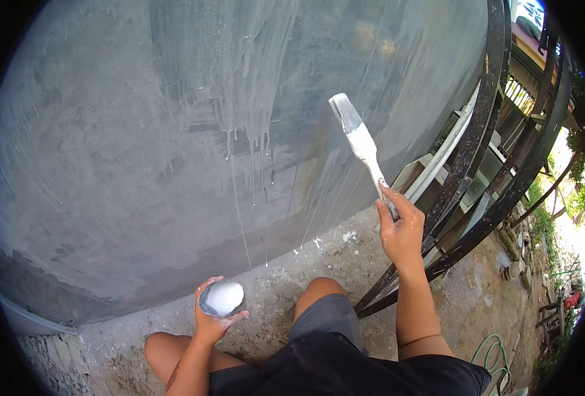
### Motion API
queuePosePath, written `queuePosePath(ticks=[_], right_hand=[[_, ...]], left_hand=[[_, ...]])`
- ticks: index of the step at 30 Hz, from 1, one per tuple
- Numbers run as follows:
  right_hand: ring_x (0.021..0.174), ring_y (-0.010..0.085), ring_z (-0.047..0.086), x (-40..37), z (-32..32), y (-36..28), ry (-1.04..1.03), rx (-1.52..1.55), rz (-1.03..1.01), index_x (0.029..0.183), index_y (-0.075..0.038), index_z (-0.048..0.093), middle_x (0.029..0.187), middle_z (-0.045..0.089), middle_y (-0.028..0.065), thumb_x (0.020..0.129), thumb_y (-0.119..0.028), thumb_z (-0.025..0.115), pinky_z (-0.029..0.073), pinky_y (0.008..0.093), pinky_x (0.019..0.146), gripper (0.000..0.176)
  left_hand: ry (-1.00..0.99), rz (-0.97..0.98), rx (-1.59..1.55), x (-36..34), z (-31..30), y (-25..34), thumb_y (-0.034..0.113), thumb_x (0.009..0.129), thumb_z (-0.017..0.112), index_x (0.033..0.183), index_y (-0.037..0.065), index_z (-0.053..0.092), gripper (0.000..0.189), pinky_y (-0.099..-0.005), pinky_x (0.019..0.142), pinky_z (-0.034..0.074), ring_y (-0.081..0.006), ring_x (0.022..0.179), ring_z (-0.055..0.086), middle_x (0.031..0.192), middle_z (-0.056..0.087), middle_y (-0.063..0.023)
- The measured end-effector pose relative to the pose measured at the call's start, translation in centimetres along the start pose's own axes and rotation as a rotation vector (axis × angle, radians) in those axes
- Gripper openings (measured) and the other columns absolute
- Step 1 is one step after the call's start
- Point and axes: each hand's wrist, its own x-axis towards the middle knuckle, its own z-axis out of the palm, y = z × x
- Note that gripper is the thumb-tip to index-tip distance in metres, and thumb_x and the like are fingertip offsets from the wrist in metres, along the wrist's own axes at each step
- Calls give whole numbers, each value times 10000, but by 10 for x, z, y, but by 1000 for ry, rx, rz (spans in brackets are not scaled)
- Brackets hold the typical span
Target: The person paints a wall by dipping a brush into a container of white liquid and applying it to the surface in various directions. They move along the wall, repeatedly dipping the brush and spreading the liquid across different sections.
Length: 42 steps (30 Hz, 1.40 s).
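Observation:
My right hand (401,228) is closed round the handle of a white-coated paintbrush (363,146), whose bristles point up and left in front of the grey wall (127,165). Low and left of the middle, my left hand (214,323) holds a small round container (222,299) with white liquid in it, its fingers wrapped round the side. Pale wet streaks and drips run down the upper middle of the wall. The brush bristles appear apart from the wall.
Dark curved metal bars (527,178) stand close to the right of my right arm. A white corrugated pipe (446,150) lies behind them. Rough concrete floor (279,280) with white spots meets the wall's foot. A green hose (492,350) lies at the lower right.

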Motion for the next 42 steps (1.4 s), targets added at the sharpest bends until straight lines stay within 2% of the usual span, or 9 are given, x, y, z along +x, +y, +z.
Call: queuePosePath(ticks=[4, 9, 13, 23, 25, 33, 36, 40, 42], right_hand=[[949, 433, 705, -37, 45, 9, -125, 30, 121, 1199, 3, 698, 1057, 708, 277, 880, 14, 692, 551, 410, 826, 320], [918, 453, 689, -184, 148, 72, -653, -88, 408, 1256, -83, 694, 967, 710, 267, 875, -44, 633, 556, 501, 838, 388], [955, 449, 692, -194, 150, 72, -816, -162, 478, 1273, -132, 695, 956, 707, 280, 856, -61, 631, 559, 501, 885, 428], [754, 411, 661, -12, 13, -65, 73, 57, -22, 1203, -17, 695, 922, 689, 234, 892, 17, 668, 526, 444, 690, 314], [757, 412, 663, -12, 19, -74, 53, 60, -20, 1226, -2, 674, 932, 684, 229, 904, 25, 652, 523, 465, 690, 325], [888, 461, 693, -162, 141, -7, -925, -105, 276, 1276, -16, 641, 941, 700, 297, 894, -87, 614, 563, 535, 807, 389], [878, 464, 694, -167, 144, 6, -938, -91, 257, 1269, -12, 649, 929, 704, 300, 882, -83, 630, 561, 534, 797, 394], [803, 441, 692, -61, 78, -45, -645, -3, 344, 1227, -6, 682, 883, 694, 289, 888, -70, 694, 542, 464, 726, 346], [874, 455, 689, -18, 31, -75, -473, -16, 219, 1238, 19, 665, 929, 697, 291, 899, -41, 658, 537, 473, 767, 344]], left_hand=[[-29, -5, -18, -2, 2, -2, 265, 517, 1039, 1330, 24, 451, 1032, -402, 1039, 482, -273, 1218, 582, 1332, 554, -146], [-17, 39, 20, -3, 2, 0, 274, 517, 1039, 1328, 28, 455, 1028, -405, 1042, 479, -279, 1220, 582, 1322, 564, -146], [-15, 18, 18, -5, 2, -1, 278, 509, 1041, 1329, 38, 466, 1029, -410, 1041, 480, -274, 1213, 583, 1317, 570, -138], [-22, 34, -12, -2, 2, 14, 271, 532, 1032, 1314, 26, 473, 992, -383, 1021, 490, -238, 1182, 603, 1330, 576, -114], [-34, -2, -47, 0, 3, 15, 253, 532, 1033, 1323, 28, 460, 1003, -381, 1024, 490, -236, 1185, 604, 1329, 576, -113], [-43, 56, -47, 4, 5, 12, 232, 542, 1035, 1351, 31, 438, 1026, -370, 1007, 513, -219, 1162, 636, 1314, 612, -116], [-51, 66, -23, 3, 5, 12, 236, 546, 1034, 1348, 29, 439, 1019, -369, 1005, 516, -213, 1158, 639, 1314, 612, -117], [-70, 34, -45, 4, 7, 14, 264, 547, 1034, 1337, 29, 451, 1010, -372, 997, 521, -216, 1152, 643, 1316, 613, -116], [-69, 67, -25, 2, 8, 3, 275, 546, 1034, 1336, 31, 453, 1010, -370, 993, 523, -219, 1149, 646, 1314, 615, -113]])
